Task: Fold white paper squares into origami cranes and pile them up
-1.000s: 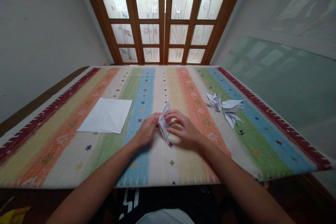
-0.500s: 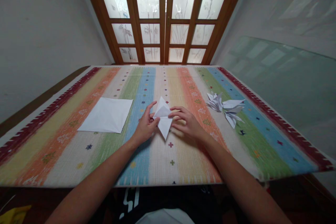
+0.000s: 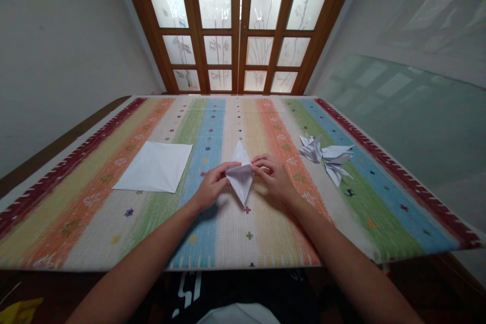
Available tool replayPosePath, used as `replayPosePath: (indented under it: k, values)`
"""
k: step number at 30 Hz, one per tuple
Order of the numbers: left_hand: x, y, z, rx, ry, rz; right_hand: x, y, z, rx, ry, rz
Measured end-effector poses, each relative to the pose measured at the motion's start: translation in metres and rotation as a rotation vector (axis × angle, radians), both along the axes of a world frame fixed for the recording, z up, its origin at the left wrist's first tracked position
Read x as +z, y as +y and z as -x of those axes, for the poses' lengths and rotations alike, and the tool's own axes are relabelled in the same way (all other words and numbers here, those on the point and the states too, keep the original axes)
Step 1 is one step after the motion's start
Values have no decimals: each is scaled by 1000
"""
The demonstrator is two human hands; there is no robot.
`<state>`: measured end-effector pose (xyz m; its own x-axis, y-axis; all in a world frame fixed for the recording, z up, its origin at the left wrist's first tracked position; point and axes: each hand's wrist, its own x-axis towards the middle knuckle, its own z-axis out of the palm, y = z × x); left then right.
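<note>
A white, diamond-shaped piece of folded paper (image 3: 240,182) sits between the person's two hands, above the multicoloured striped cloth (image 3: 233,243). The left hand (image 3: 214,183) pinches its left corner; the right hand (image 3: 274,177) has thumb and fingers closed on the right one. It looks partway folded. Right of the grip, spiky white folded-paper shapes (image 3: 336,151) seem finished; left of it, a flat white four-sided paper sheet (image 3: 154,168) appears unworked.

Hidden: underside of folded paper (image 3: 240,178). Cut off: wooden doors (image 3: 245,20), 12 o'clock; yellow object (image 3: 21,310), 8 o'clock, identity unclear.
</note>
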<state>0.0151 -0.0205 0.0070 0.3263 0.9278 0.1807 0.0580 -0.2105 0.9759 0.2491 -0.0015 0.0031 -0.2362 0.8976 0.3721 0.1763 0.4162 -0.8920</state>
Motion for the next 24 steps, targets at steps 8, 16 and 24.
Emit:
replayPosePath:
  k: [8,16,24]
  values:
    - [-5,-1,-6,18,-7,15,-4,-3,9,-40,65,98]
    - [-7,5,-2,199,152,-12,-3,-4,7,56,-71,73]
    - [-19,8,2,126,404,-266,-9,0,-1,39,-327,32]
